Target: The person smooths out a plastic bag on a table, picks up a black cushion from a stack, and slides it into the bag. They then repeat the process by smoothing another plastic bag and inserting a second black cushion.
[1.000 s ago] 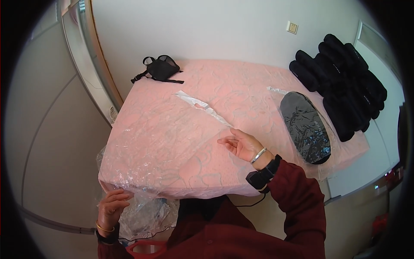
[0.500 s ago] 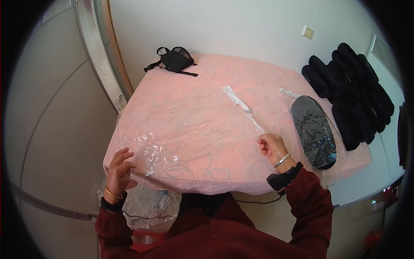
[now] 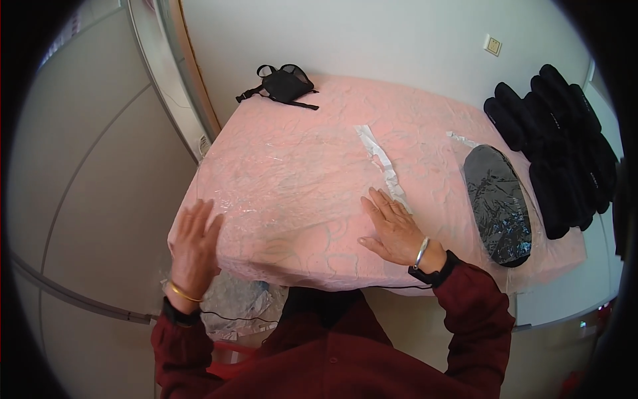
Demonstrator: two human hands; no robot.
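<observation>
My left hand [image 3: 193,243] is over the near left corner of the pink-covered table [image 3: 332,249], its fingers stretched out and nothing in it. Beside it a thin clear plastic film or bag [image 3: 242,199] lies spread on the cover, its outline hard to make out. Also open, my right hand [image 3: 399,229] has its fingers spread, palm down, at the near end of a crumpled white strip [image 3: 380,156]. The fingertips overlap that end, but I cannot tell whether they touch it. To the right lies a long, rounded black item [image 3: 498,206] wrapped in clear plastic.
Several black padded pieces [image 3: 555,153] are piled at the right. A black mesh item with straps [image 3: 287,85] is at the far left, near the wall. Clear plastic [image 3: 242,302] lies below the table's near left edge, with a black cable running by it.
My right hand has opened from a closed grip by the strip and moved slightly left. My left hand's fingers have straightened. The clear film now lies flatter and farther across the table.
</observation>
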